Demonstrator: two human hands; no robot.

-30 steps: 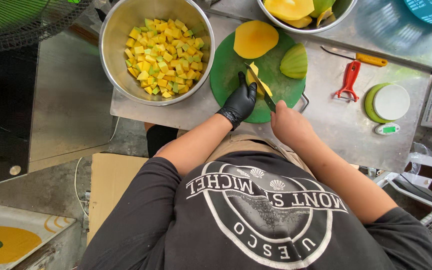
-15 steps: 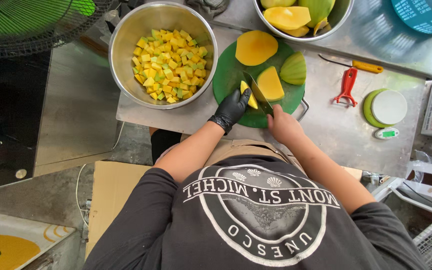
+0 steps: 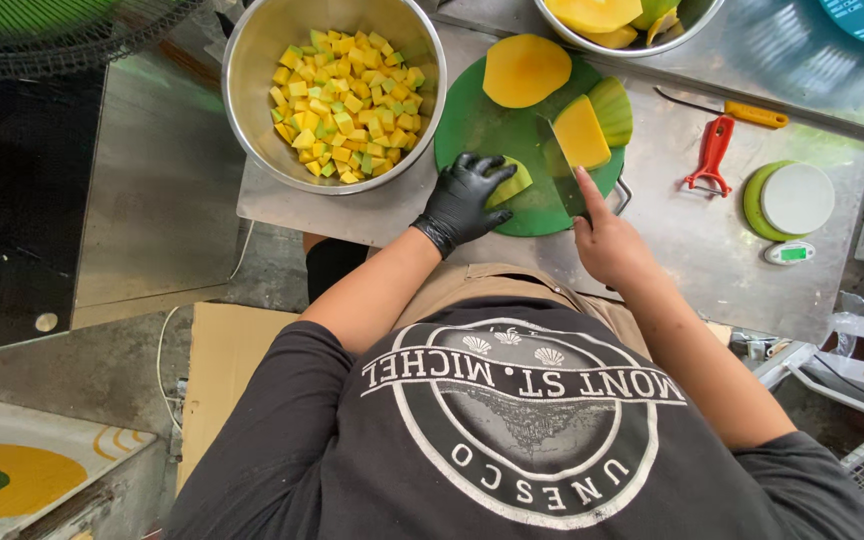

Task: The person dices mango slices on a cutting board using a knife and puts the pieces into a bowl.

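Gripping: left hand [image 3: 464,198], in a black glove, presses a small mango strip [image 3: 510,184] onto the green cutting board [image 3: 487,125]; the strip pokes out from under the fingertips, long axis slanting up-right.
Knife: right hand [image 3: 607,240] is clenched on the handle; the blade [image 3: 564,170] stands just beside the strip, on its right.
Blade load: a yellow mango slab [image 3: 581,133] rests against the blade.
Around: a steel bowl of mango cubes [image 3: 344,90] touches the board's left edge; a red peeler [image 3: 710,153] lies well apart.

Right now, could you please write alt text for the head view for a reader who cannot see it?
A black-gloved left hand steadies a mango piece on a round green cutting board, while the bare right hand holds a knife. A steel bowl of diced mango sits beside it.
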